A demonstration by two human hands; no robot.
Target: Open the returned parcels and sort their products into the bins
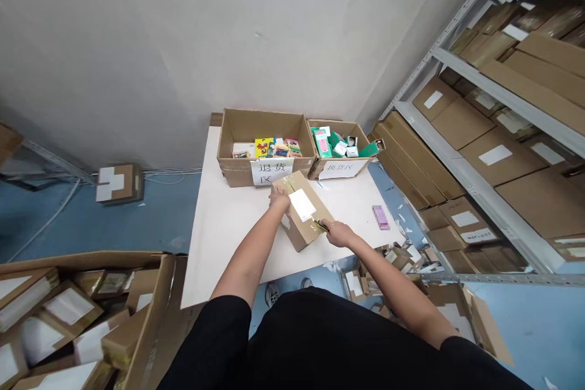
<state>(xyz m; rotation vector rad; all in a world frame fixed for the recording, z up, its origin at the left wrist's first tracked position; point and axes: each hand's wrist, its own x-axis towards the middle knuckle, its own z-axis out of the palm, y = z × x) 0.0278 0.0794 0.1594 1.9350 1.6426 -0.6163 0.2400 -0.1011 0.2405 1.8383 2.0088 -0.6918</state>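
A small taped cardboard parcel (302,219) with a white label lies on the white table (228,231) in front of me. My left hand (278,198) rests on its far left corner, fingers curled over the edge. My right hand (339,233) is closed round a thin dark tool (321,226) whose tip touches the taped near right end of the parcel.
Two open cartons stand at the table's back: a larger one (262,149) with colourful small boxes, a smaller one (340,149) with green and white packs. A purple object (380,217) lies at right. Shelving (493,152) holds parcels; a parcel bin (68,317) sits lower left.
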